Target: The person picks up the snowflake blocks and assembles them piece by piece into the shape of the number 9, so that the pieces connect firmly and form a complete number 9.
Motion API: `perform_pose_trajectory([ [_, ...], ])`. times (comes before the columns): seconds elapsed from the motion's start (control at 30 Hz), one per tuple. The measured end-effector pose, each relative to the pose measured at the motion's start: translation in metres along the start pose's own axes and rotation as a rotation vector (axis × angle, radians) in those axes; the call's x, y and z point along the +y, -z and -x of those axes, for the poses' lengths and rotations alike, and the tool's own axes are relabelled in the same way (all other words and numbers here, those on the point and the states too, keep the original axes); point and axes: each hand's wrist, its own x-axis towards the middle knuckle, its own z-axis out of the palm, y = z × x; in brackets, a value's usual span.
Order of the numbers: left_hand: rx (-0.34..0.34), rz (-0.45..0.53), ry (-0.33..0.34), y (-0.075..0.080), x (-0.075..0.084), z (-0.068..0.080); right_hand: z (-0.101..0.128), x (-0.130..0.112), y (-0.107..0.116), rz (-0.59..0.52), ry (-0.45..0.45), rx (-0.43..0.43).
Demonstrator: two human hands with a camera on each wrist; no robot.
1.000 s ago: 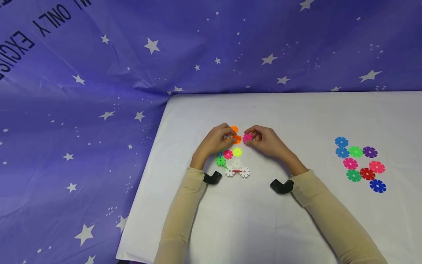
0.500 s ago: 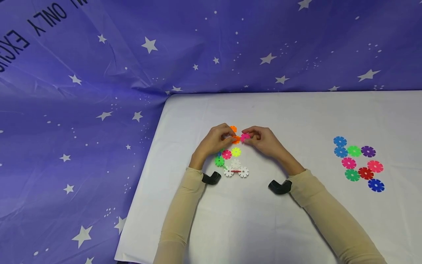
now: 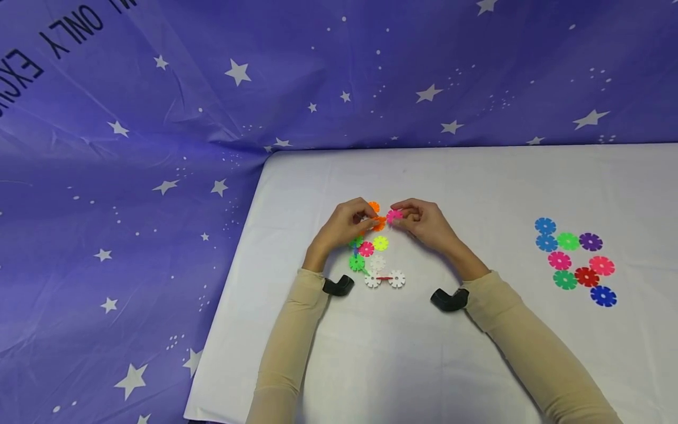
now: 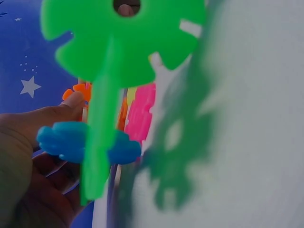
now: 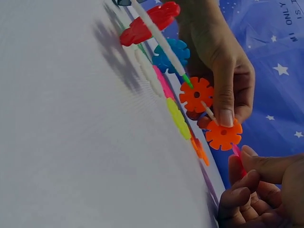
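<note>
- Loose snowflake discs [image 3: 575, 261], ten, mixed colours: flat in a cluster on the white surface [image 3: 477, 353], well apart to the right of both hands.
- Star-printed purple cloth [image 3: 159, 147]: behind and to the left of the surface.
- Black wrist mounts [image 3: 339, 285]: one at each cuff of the beige sleeves [image 3: 288, 347].
- Assembled disc structure [image 3: 377, 259]: near the surface's middle, between the hands; white discs at the near end, green, pink and yellow in the middle, orange at the far end; partly hidden by the left hand.
- Left hand [image 3: 341, 227]: fingers [image 5: 223, 102] curled, pinching the orange discs [image 5: 223, 134] at the structure's far end; forearm angled in from the lower left.
- Pink disc [image 3: 394, 216]: pinched at the tips of the right hand [image 3: 426, 225], just beside the orange discs; contact between them impossible to tell.
- Right hand: fingers [image 5: 259, 164] clenched round the pink disc, knuckles up, forearm angled in from the lower right.
</note>
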Motion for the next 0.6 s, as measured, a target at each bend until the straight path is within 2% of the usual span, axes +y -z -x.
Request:
perform_pose_trajectory([
  [0.23, 0.001, 0.037, -0.048, -0.0027, -0.0009, -0.001, 0.0009, 0.0003, -0.0017, -0.035, -0.01, -0.004],
  [0.6, 0.026, 0.063, -0.102, -0.0055, 0.0, -0.0011, 0.0017, 0.0004, -0.0089, -0.034, 0.019, 0.048],
])
